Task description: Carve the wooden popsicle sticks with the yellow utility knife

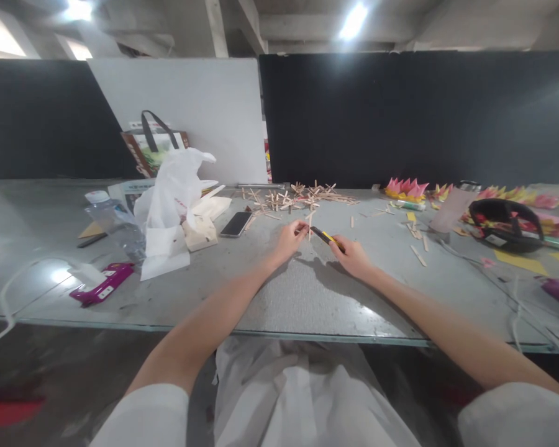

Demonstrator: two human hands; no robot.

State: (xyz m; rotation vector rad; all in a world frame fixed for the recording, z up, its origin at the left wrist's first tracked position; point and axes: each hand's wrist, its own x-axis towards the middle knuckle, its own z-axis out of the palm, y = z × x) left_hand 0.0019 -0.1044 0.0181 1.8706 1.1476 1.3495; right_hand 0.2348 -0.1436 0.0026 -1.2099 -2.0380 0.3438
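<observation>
My left hand (289,239) is closed in a pinch on a thin wooden stick (309,228) held upright just above the grey table (307,298). My right hand (353,254) is closed round a yellow and black utility knife (328,238), whose tip points left towards the stick. The two hands are a little apart, near the table's middle. Behind them lies a heap of small wooden stick crosses (298,197).
A black phone (236,224), a white plastic bag (170,198), a tissue box (200,234) and a purple box (103,283) lie at the left. Pink and yellow paper flowers (406,188), a black basket (507,223) and loose sticks (418,254) are at the right. Cables run at both table ends.
</observation>
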